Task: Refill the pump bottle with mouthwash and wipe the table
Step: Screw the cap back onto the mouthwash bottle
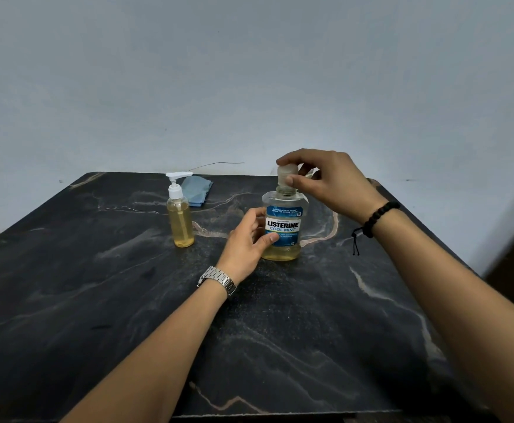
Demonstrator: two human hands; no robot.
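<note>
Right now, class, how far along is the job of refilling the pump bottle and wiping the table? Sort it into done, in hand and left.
Done: nothing certain; the pump bottle looks nearly full, pump head on.

In hand: the left hand holds the mouthwash bottle upright on the table; the right hand pinches its cap, which sits on the neck.

Left: any pouring, then wiping; the folded blue cloth lies untouched behind the pump bottle.

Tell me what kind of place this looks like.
Probably a room at home, though I can't be sure: a dark marble-look table against a plain pale wall, with a mouthwash bottle, a pump bottle and a folded blue cloth.
</note>
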